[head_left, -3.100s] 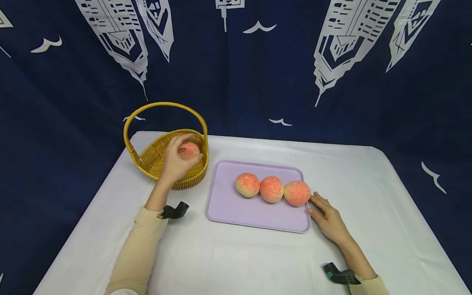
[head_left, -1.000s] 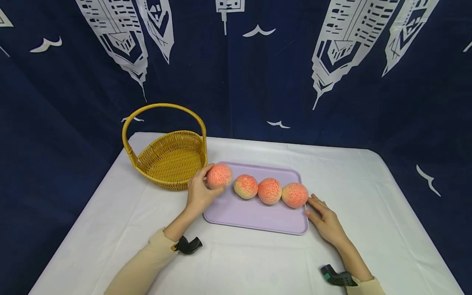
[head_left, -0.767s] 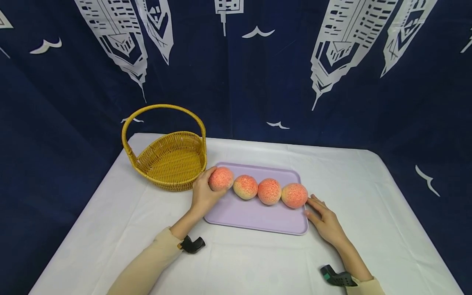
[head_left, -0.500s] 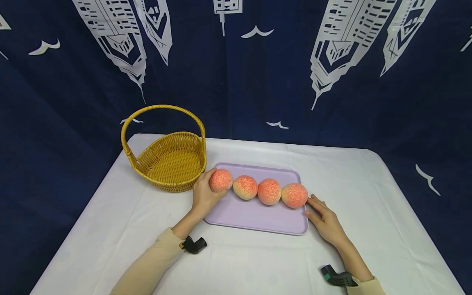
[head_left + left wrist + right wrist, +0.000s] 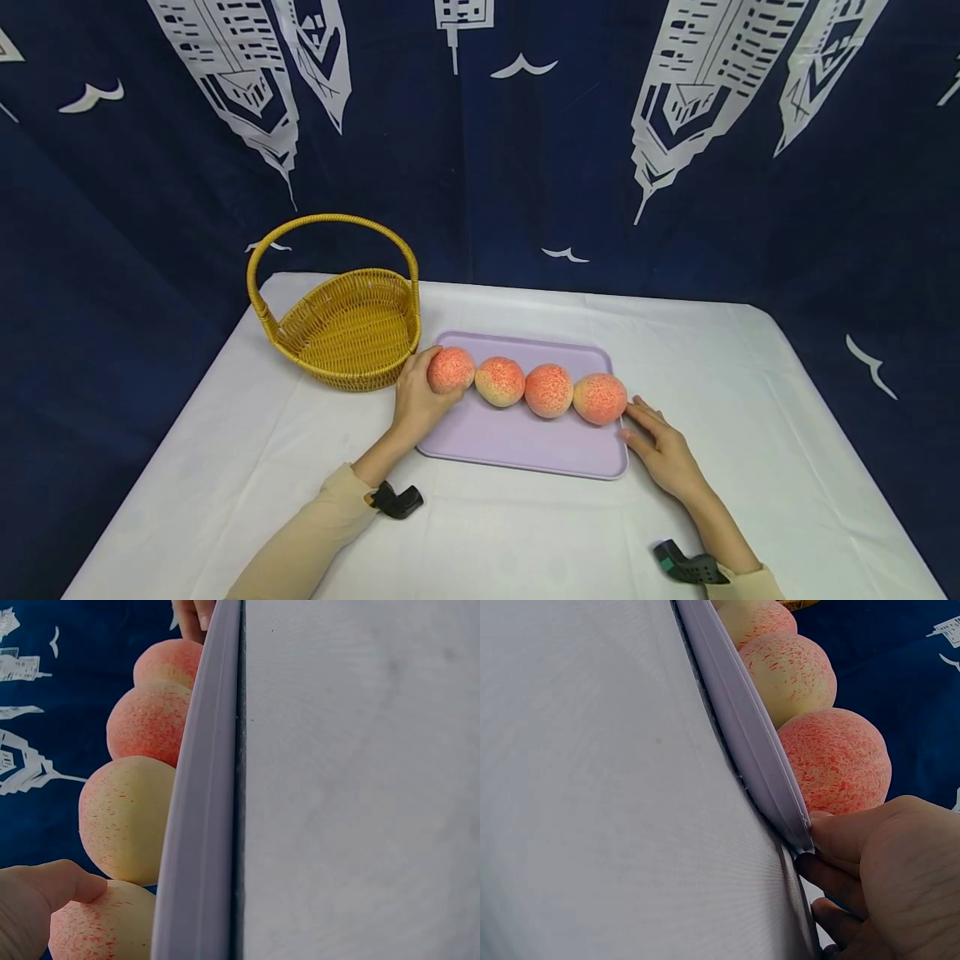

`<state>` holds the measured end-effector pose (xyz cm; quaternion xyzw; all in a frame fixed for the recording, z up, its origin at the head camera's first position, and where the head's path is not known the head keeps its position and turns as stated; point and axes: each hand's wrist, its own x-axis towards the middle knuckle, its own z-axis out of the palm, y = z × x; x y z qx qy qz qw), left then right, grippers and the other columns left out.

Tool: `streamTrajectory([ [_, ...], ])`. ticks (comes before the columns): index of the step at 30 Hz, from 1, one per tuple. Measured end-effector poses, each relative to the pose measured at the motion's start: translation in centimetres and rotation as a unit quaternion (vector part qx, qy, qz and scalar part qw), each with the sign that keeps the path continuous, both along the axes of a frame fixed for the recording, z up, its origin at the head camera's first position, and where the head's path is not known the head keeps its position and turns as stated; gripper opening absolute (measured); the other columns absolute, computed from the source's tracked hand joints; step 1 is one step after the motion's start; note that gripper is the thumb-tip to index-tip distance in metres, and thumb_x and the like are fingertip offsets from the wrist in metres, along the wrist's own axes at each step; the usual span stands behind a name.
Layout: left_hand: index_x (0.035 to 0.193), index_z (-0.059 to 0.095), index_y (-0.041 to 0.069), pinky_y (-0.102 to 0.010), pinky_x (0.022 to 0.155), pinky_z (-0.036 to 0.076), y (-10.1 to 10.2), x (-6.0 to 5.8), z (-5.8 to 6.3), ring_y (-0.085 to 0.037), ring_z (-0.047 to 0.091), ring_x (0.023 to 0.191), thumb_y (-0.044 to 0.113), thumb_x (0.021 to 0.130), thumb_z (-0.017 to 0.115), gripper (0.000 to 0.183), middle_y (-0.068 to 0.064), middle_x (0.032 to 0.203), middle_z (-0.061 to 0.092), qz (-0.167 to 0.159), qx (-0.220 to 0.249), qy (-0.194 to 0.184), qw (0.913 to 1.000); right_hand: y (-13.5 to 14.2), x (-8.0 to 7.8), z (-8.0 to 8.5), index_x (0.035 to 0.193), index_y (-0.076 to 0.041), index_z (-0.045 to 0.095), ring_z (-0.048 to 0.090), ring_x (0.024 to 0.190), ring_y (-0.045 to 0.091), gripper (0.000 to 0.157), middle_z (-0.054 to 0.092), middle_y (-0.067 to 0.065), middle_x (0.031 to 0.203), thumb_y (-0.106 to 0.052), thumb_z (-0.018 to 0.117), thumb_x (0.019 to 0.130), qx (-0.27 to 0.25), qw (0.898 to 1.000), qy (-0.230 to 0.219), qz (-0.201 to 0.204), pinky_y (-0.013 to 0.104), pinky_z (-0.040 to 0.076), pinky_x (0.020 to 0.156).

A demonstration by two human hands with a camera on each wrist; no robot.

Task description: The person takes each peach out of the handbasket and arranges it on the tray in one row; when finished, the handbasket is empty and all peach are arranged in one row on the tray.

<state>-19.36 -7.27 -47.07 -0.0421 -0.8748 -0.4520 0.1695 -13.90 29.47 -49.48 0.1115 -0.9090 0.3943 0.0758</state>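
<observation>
On the left part of the lilac tray (image 5: 517, 450), my left hand (image 5: 420, 400) grips a peach (image 5: 452, 369), thumb on its near side and fingers round its far left. Three more peaches run rightward from it in a line: one (image 5: 500, 382) beside the held peach, a middle one (image 5: 549, 391) and the rightmost (image 5: 600, 398). My right hand (image 5: 669, 454) holds the tray's right edge. In the right wrist view the thumb (image 5: 847, 831) lies at the rim and the fingers (image 5: 832, 881) sit below it, close to the rightmost peach.
A yellow wicker basket (image 5: 352, 333) with a tall arched handle stands at the back left, its right side close to the tray and left hand. A white cloth (image 5: 510, 542) covers the table. Behind hangs a dark blue printed curtain (image 5: 480, 167).
The left hand has brought the peach from the basket rightward onto the tray's left part, then nudged it slightly nearer the row. The right hand stays at the tray's edge.
</observation>
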Motion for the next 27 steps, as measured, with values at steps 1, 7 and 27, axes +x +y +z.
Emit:
streamTrajectory([
  [1, 0.130, 0.056, -0.001, -0.056, 0.100, 0.045, -0.02, 0.03, 0.01, -0.040, 0.056, 0.116, 0.019, 0.068, 0.085, 0.071, -0.023, 0.124, 0.058, 0.000, -0.001, 0.000, 1.0000, 0.00, -0.01, -0.04, 0.134, 0.008, 0.052, 0.033, 0.136, 0.055, 0.045, 0.040, 0.035, 0.145, -0.010, 0.061, 0.094, -0.001, 1.000, 0.001, 0.001, 0.041, 0.013, 0.120],
  [7, 0.131, 0.054, -0.002, -0.057, 0.099, 0.044, -0.14, 0.18, 0.05, -0.041, 0.055, 0.115, 0.019, 0.069, 0.084, 0.072, -0.024, 0.123, 0.058, -0.001, -0.001, -0.010, 0.9999, -0.03, -0.09, -0.20, 0.134, 0.007, 0.053, 0.033, 0.135, 0.055, 0.045, 0.040, 0.035, 0.144, -0.011, 0.062, 0.094, -0.001, 1.000, 0.002, 0.001, 0.041, 0.014, 0.120],
  [27, 0.138, 0.046, -0.004, -0.056, 0.101, 0.044, -0.55, 0.37, 0.29, -0.042, 0.054, 0.117, 0.019, 0.069, 0.084, 0.082, -0.026, 0.125, 0.055, -0.003, -0.010, -0.048, 0.9988, -0.22, -0.27, -0.08, 0.135, 0.007, 0.052, 0.032, 0.136, 0.055, 0.045, 0.040, 0.034, 0.146, -0.011, 0.061, 0.095, 0.004, 1.000, -0.005, -0.002, 0.043, 0.014, 0.120],
])
